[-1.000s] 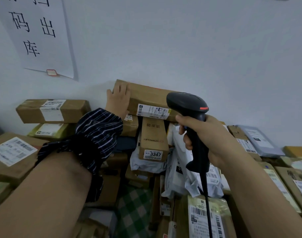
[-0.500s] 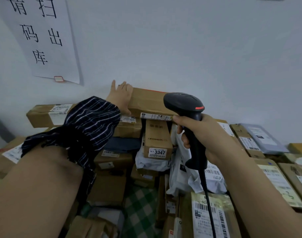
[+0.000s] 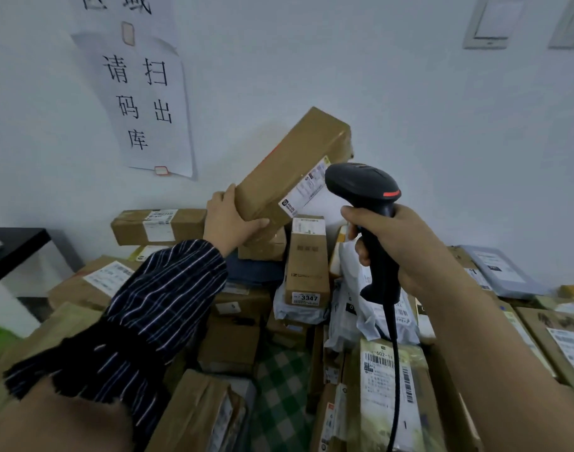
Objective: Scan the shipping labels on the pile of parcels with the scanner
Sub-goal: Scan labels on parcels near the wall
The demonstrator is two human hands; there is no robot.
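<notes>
My left hand (image 3: 228, 223) grips the near end of a long brown cardboard parcel (image 3: 289, 168), lifted off the pile and tilted up to the right against the wall. Its white shipping label (image 3: 307, 187) runs along the lower right edge, facing me. My right hand (image 3: 400, 246) holds the black corded scanner (image 3: 364, 190) by its handle. The scanner's head sits right beside the label, partly covering its right end. Below lies the pile of parcels (image 3: 307, 262), among them an upright box marked 3347.
Brown boxes and grey mailer bags (image 3: 504, 272) fill the area below and on both sides. A paper sign (image 3: 142, 102) hangs on the white wall at the left. A black table edge (image 3: 15, 243) juts in at far left. The scanner's cable (image 3: 393, 370) hangs down over the parcels.
My left hand has lifted the long parcel off the pile and tilted it upward; before it lay flat with my hand on top. The scanner stayed near the label.
</notes>
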